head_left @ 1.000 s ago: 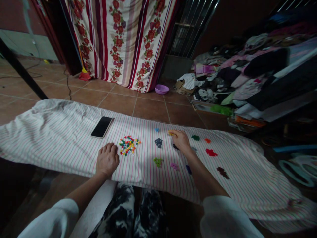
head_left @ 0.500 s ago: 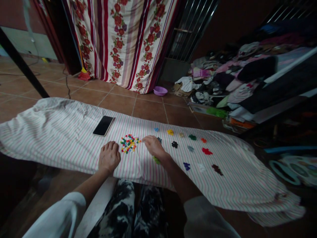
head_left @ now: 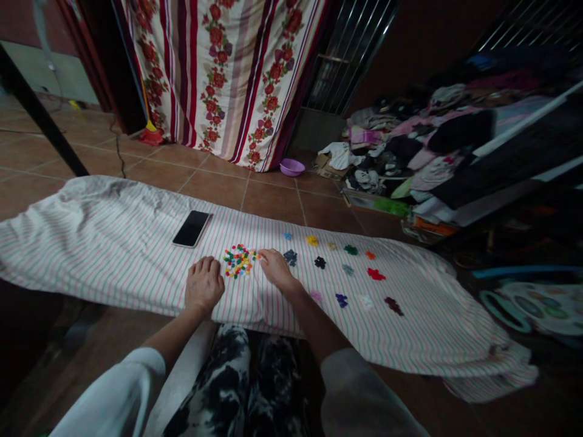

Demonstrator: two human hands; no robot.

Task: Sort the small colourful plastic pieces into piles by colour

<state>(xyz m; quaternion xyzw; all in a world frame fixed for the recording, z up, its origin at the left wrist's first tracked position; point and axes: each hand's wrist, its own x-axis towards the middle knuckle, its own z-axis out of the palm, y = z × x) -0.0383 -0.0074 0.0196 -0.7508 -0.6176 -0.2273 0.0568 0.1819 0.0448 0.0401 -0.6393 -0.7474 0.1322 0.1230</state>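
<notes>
A mixed pile of small coloured pieces [head_left: 239, 261] lies on the striped cloth [head_left: 150, 267]. Just left of it my left hand [head_left: 204, 284] rests on the cloth, fingers curled, with nothing seen in it. At the pile's right edge, the fingertips of my right hand [head_left: 276, 269] are pinched together beside a few pieces; what they hold is too small to make out. Single-colour heaps lie to the right, among them dark grey [head_left: 290, 257], black [head_left: 320, 262], yellow [head_left: 312, 240], red [head_left: 376, 274], purple [head_left: 341, 300] and brown [head_left: 393, 306].
A phone [head_left: 192, 229] lies on the cloth behind my left hand. On the tiled floor beyond stand a purple basin [head_left: 292, 167] and a red broom [head_left: 152, 135] near a flowered curtain [head_left: 218, 79]. Clothes [head_left: 423, 136] are piled at the right.
My right hand has shifted slightly left and down its wrist, uncovering the dark grey heap and a pink one, while its forearm now hides the lime green heap. The view has turned slightly right.
</notes>
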